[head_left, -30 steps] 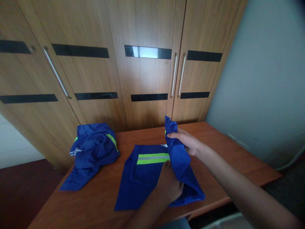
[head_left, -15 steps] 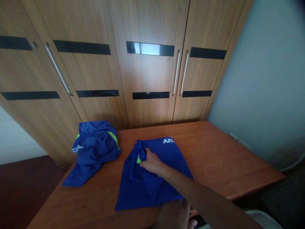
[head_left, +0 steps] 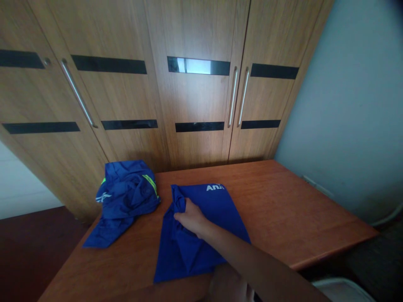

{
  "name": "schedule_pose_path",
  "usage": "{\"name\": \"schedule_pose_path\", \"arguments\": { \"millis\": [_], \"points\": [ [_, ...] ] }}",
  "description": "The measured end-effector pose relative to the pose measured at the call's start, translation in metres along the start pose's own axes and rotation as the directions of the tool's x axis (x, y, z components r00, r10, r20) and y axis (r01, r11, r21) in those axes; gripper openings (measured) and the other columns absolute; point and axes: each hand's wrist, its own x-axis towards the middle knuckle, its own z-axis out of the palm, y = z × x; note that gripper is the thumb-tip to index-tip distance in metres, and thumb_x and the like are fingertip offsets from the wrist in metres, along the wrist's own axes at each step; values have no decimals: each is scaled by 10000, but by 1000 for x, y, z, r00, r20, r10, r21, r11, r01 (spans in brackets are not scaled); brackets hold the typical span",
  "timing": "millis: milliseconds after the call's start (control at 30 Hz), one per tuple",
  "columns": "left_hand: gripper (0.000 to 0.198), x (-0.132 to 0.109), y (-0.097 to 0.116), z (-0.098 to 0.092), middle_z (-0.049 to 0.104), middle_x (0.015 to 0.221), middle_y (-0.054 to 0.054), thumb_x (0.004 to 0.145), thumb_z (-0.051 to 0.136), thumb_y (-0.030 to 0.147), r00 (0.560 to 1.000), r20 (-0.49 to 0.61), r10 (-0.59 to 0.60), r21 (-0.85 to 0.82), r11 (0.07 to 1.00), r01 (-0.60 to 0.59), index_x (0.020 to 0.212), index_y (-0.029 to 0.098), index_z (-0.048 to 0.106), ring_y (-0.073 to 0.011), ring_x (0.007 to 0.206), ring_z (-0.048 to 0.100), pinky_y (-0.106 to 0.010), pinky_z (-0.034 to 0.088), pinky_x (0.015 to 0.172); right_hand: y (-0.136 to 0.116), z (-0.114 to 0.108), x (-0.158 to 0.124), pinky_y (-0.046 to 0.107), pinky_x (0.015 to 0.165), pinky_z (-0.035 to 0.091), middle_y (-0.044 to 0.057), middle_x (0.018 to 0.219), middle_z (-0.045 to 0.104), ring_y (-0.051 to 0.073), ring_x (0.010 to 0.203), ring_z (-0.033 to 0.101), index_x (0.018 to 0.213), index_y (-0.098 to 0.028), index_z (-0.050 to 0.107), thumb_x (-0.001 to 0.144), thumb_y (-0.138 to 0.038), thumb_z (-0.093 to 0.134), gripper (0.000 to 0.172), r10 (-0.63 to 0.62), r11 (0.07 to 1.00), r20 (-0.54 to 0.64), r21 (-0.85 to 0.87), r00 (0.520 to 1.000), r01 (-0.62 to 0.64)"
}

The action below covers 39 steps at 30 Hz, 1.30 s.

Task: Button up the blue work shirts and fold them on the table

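A blue garment [head_left: 220, 214] with white lettering along its far edge lies partly folded on the table. My right hand [head_left: 190, 216] is closed on a bunched fold near its far left corner, with the fingertips hidden in the cloth. At the garment's near edge, low in the picture, is my left hand [head_left: 226, 283]. My right forearm crosses in front of it and covers most of its fingers. Left of the garment sits a second blue garment [head_left: 126, 197], crumpled, with yellow-green stripes and white marks.
The reddish-brown wooden table [head_left: 277, 201] stands against a wooden wardrobe [head_left: 198, 147] with metal handles and dark strips. A pale wall [head_left: 340, 113] borders the right side. Below the table's front right edge is a whitish curved object [head_left: 343, 289], perhaps a chair.
My right hand has shifted slightly left with the fold, and the garment's lettered edge has slid left too. The yellow-green patch beside that hand is out of sight.
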Motion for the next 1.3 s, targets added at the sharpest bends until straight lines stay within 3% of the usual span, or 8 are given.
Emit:
{"name": "schedule_pose_path", "arguments": {
  "millis": [333, 567, 667, 833, 900, 1000, 1133, 1300],
  "points": [
    [458, -12, -10, -6, 692, 1080, -199, 802, 501, 407, 952, -35, -304, 146, 941, 306, 1143, 137, 647, -405, 959, 640, -565, 480, 836, -3, -32, -58, 289, 740, 489, 36, 893, 722, 210, 847, 662, 964, -197, 700, 934, -487, 375, 437, -246, 937, 288, -172, 926, 303],
    [567, -71, -92, -12, 538, 1366, -148, 772, 585, 565, 849, -482, -216, 219, 908, 356, 1234, 239, 627, -446, 1288, 410, -639, 259, 1080, 57, -68, -116, 470, 1089, 319, 115, 1353, 546, 297, 1283, 446, 1269, -179, 586, 905, -270, 467, 393, -418, 630, -87, -745, 904, 220],
    [371, -91, -115, -45, 590, 1326, -17, 822, 561, 445, 946, -324, -30, 203, 974, 101, 1174, 372, 652, -370, 1288, 449, -580, 226, 1136, 84, -76, -127, 497, 1093, 310, 99, 1418, 482, 304, 1326, 395, 1296, -196, 562, 915, -305, 462, 409, -463, 510, -113, -845, 879, 161],
    [441, -87, -105, -89, 540, 1382, -42, 828, 549, 323, 879, -454, -144, -147, 985, 86, 1267, 300, 589, -301, 1304, 446, -466, 274, 1146, 103, -79, -131, 490, 1072, 345, 78, 1473, 409, 294, 1358, 350, 1353, -216, 501, 935, -354, 427, 446, -479, 478, -164, -873, 862, 100],
    [485, -81, -100, -94, 545, 1375, -73, 799, 580, 360, 852, -429, -301, -447, 890, 89, 1268, 239, 584, -304, 1316, 432, -462, 283, 1139, 103, -78, -130, 497, 1068, 349, 77, 1472, 412, 295, 1358, 351, 1354, -220, 499, 936, -367, 424, 450, -476, 490, -179, -867, 861, 91],
    [522, -74, -95, -102, 613, 1295, -97, 806, 545, 465, 842, -233, -487, -874, 484, 38, 1254, 198, 578, -308, 1262, 499, -478, 366, 1080, 101, -77, -130, 501, 1063, 356, 80, 1456, 435, 297, 1354, 357, 1356, -212, 496, 934, -388, 423, 463, -472, 508, -194, -857, 860, 86],
    [534, -65, -81, -117, 688, 1167, -104, 837, 529, 530, 873, 51, -486, -999, -34, 39, 1255, 199, 553, -296, 1093, 636, -461, 496, 950, 96, -78, -131, 503, 1062, 364, 85, 1446, 447, 298, 1355, 355, 1361, -201, 491, 936, -406, 416, 478, -467, 519, -193, -850, 863, 91],
    [530, -51, -71, -123, 738, 1016, -126, 760, 709, 318, 818, 93, -568, -996, -55, 75, 1237, 169, 533, -295, 918, 707, -457, 546, 863, 91, -80, -132, 486, 1061, 379, 71, 1456, 434, 297, 1352, 362, 1354, -212, 500, 925, -405, 436, 474, -451, 548, -206, -832, 868, 87]
  ]
}}
